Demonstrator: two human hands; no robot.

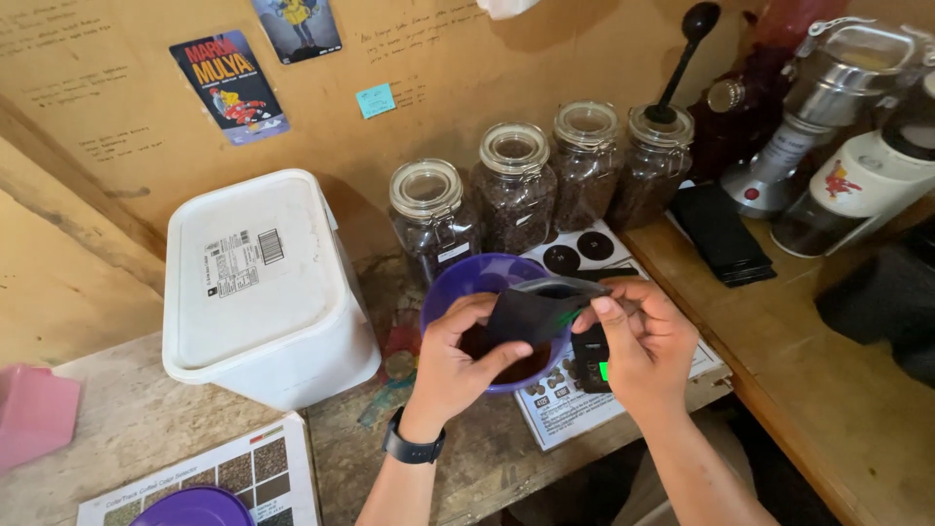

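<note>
Nearest the camera, a purple lid [193, 508] and a colour chart [243, 477] are seen at the bench [136, 419] edge. Further left to right, a white lidded tub [258, 287] is set beside a purple bowl [467, 278]. Over the bowl a small black pouch [531, 314] is pinched by both hands: left hand [458, 360] underneath, right hand [638, 346] at its top edge. Four glass jars [516, 185] of beans are lined behind.

pouch [534, 314]: matt black, looks like soft plastic film
bowl [458, 282]: glossy purple plastic
jars [514, 185]: clear shiny glass
tub [261, 282]: smooth white plastic, far left
bench [146, 419]: rough worn wood
</note>
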